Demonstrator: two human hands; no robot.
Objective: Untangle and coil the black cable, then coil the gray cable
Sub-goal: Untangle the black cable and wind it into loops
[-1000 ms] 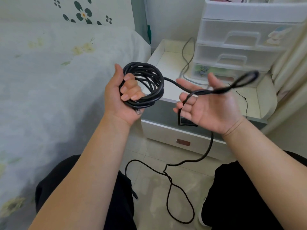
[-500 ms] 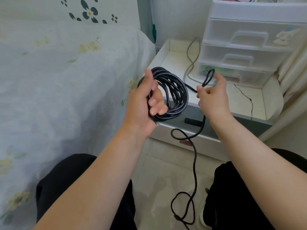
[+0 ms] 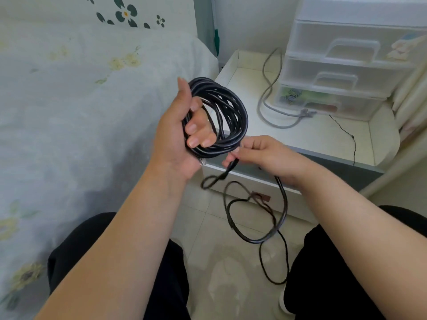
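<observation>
A bed with a pale floral-print cover (image 3: 69,107) fills the left. Beside it, on glossy beige floor tiles (image 3: 221,262), stands a white bedside table (image 3: 328,139) carrying translucent plastic drawers (image 3: 346,72); perhaps a cream curtain (image 3: 413,88) hangs right.

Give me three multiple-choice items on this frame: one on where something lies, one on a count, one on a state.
1. Where does the gray cable lie?
A. On the bed
B. On the nightstand, beside the drawer unit
C. On the floor

2. How many drawer fronts with handles does the drawer unit show?
A. One
B. Two
C. Five

3. What state is the black cable in?
A. Fully coiled
B. Partly coiled, the rest hanging in loose loops
C. Lying untouched on the floor

Answers:
1 B: it snakes over the white nightstand top next to the unit.
2 B: two handled fronts show, with a lower drawer beneath whose handle cannot be made out.
3 B: the left hand has its grip on a coil, while the right hand pinches the strand that trails down to the floor.
</observation>
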